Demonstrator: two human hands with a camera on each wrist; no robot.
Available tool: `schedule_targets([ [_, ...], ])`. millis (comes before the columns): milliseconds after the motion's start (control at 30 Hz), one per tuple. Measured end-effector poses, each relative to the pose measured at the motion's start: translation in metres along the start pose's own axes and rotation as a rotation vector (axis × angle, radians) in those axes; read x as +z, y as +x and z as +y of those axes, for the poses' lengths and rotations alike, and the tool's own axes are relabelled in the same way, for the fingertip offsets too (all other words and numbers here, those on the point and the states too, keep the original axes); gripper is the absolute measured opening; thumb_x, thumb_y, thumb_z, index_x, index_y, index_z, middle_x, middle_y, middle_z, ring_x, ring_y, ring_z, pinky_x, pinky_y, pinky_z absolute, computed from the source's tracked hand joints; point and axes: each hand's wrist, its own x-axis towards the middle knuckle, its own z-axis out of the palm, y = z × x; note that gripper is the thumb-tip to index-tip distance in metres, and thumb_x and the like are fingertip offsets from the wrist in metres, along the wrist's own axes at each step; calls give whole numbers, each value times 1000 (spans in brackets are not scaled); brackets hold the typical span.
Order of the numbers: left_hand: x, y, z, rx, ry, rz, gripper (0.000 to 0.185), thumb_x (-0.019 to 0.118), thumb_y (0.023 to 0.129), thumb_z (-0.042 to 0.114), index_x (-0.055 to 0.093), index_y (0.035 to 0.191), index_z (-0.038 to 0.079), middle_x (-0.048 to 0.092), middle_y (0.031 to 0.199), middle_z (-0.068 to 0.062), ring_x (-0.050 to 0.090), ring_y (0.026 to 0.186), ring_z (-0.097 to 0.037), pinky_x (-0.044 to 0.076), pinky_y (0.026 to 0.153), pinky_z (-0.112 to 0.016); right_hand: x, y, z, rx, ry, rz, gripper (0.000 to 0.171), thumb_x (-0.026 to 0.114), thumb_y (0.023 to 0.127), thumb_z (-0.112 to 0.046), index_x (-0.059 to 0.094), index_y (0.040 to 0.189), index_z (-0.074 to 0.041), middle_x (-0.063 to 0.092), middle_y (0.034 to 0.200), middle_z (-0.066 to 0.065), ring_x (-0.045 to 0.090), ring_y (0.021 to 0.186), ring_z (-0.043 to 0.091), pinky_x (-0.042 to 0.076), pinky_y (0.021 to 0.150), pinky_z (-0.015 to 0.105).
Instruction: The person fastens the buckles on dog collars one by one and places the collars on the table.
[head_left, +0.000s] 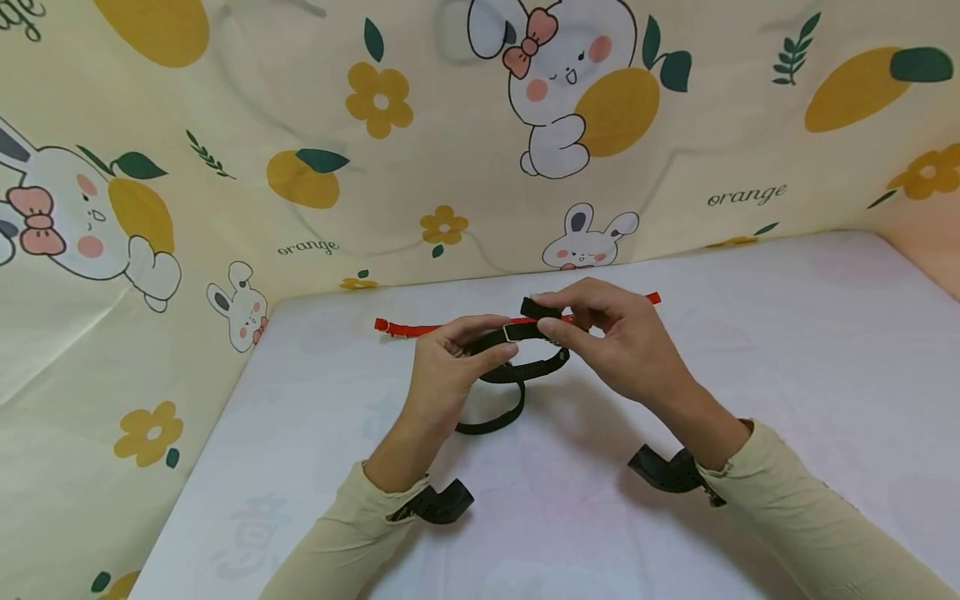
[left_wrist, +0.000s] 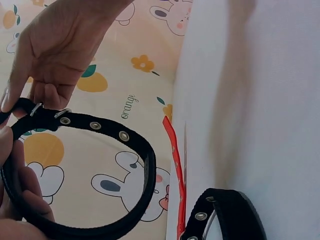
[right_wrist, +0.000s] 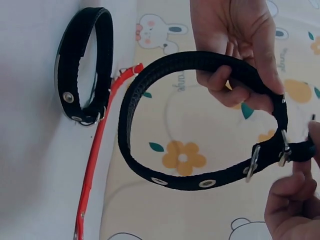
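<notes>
A black pet collar (head_left: 536,369) with metal eyelets is buckled into a loop and held up above the table. My left hand (head_left: 442,367) grips the band, thumb on the near side, beside the metal buckle (right_wrist: 284,150). Between thumb and fingers, my right hand (head_left: 622,342) pinches the strap's free end (head_left: 538,308), which passes out through the buckle. A D-shaped ring (right_wrist: 253,164) sits on the band near the buckle. Below the hands a second black collar (head_left: 491,427) stands looped on the table, partly hidden by the left hand in the head view.
Behind the hands, a slim red collar (head_left: 405,330) lies stretched across the white tabletop (head_left: 300,467). A cloth printed with rabbits and oranges (head_left: 450,167) hangs along the back and left. Black camera mounts (head_left: 442,504) are strapped under both wrists.
</notes>
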Motion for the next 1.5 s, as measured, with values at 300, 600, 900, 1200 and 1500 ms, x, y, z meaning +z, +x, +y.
schedule_targets([
  [300,1,0,-1,-4,-8,9,31,75,84,-3,70,114,-2,75,95,4,71,88,-11,56,76,-22,0,0,1,-41,-149,-100,23,72,93,-19,75,115,-24,66,99,-7,56,84,9,50,75,18],
  [600,1,-2,-1,-24,25,15,31,77,84,2,71,114,2,76,97,2,71,91,-13,57,79,-24,0,-4,3,-57,-196,-157,23,70,94,-18,75,115,-25,64,100,-8,54,86,7,49,76,22],
  [900,-1,-2,-2,-15,38,4,30,77,84,2,71,114,0,74,101,-1,70,94,-14,58,81,-24,1,-3,2,-38,-240,-197,25,70,94,-18,74,116,-28,63,97,-9,53,83,7,44,67,26],
  [1200,-2,-2,-3,32,61,-34,30,76,86,4,71,115,1,73,108,-4,66,101,-17,56,82,-25,2,0,3,-32,-249,-208,26,71,94,-19,74,118,-28,63,99,-10,54,83,7,46,68,26],
  [1500,-1,0,-4,25,81,-39,30,76,86,5,71,115,3,71,106,0,64,102,-16,56,83,-25,3,2,4,-31,-266,-207,29,74,91,-23,72,119,-30,63,101,-9,54,86,11,45,70,27],
])
